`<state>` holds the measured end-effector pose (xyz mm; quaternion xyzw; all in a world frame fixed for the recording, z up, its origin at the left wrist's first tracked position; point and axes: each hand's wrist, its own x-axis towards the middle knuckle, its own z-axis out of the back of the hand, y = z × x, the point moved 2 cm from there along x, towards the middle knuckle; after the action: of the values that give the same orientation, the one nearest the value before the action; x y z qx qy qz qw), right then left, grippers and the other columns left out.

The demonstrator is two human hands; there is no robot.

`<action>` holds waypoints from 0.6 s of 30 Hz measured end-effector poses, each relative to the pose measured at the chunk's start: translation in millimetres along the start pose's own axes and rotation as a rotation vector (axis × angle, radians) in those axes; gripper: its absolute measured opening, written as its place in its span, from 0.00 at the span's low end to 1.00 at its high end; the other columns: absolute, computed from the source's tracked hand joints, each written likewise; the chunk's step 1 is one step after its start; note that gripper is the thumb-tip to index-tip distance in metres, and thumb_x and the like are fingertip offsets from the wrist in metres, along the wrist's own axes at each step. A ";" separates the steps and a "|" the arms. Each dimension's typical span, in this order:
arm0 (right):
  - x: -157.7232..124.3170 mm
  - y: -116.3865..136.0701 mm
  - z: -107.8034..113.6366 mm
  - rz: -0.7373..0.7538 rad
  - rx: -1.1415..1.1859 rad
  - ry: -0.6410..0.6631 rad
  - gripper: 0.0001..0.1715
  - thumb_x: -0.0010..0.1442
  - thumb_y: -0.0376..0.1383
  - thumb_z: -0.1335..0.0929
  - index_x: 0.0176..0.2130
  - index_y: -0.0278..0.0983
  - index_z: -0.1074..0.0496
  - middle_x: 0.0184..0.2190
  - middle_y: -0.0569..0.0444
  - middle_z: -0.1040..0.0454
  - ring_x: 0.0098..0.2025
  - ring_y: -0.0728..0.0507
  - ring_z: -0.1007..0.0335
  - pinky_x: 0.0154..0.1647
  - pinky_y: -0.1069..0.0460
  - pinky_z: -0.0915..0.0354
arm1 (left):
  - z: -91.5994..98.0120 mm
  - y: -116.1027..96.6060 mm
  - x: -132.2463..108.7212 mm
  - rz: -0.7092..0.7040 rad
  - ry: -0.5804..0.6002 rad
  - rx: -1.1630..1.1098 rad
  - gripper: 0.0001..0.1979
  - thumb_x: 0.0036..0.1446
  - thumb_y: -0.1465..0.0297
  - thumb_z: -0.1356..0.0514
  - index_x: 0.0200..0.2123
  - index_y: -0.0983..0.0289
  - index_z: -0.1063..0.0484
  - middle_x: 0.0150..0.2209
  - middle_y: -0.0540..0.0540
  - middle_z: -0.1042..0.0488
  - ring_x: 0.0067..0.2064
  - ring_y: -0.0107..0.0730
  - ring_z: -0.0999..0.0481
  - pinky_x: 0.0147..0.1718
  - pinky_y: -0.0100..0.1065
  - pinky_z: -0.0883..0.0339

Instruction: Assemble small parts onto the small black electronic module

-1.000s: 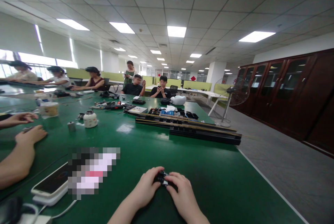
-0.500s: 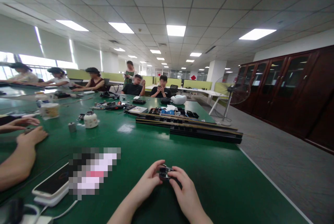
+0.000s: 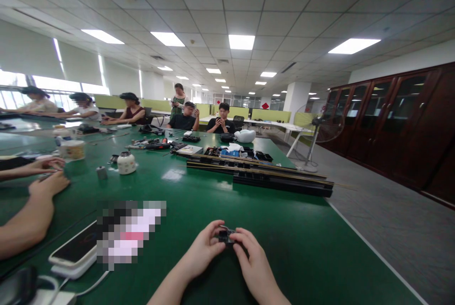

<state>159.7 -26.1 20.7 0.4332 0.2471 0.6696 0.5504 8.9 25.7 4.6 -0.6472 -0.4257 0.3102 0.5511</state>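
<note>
Between my hands, above the green table, is a small black part with shiny metal-looking edges; its exact kind is too small to tell. My left hand grips its left side between thumb and fingers. On the right side, my right hand pinches the same part, the fingers lying over its top edge. Parts of it are hidden behind my fingertips.
Long black rails with thin brass-coloured rods lie ahead. At left are a phone on a white stand, a white jar, a small metal cylinder and a co-worker's hands. Tools lie farther back.
The whole view has shifted slightly, with things appearing a little farther right and lower. My fingers have moved slightly around the black part, still held by both hands.
</note>
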 end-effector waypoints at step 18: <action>0.7 0.7 1.8 -0.037 -0.007 -0.023 0.12 0.52 0.36 0.35 0.38 0.41 0.27 0.46 0.50 0.30 0.50 0.41 0.35 0.50 0.47 0.39 | -2.7 -4.4 -1.1 0.018 0.017 -0.011 0.23 0.37 0.72 0.33 0.39 0.62 0.35 0.38 0.56 0.28 0.44 0.40 0.28 0.47 0.42 0.40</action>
<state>160.8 -25.9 22.5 0.4343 0.2464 0.6551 0.5671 9.8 23.7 9.4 -0.6565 -0.4169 0.3075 0.5483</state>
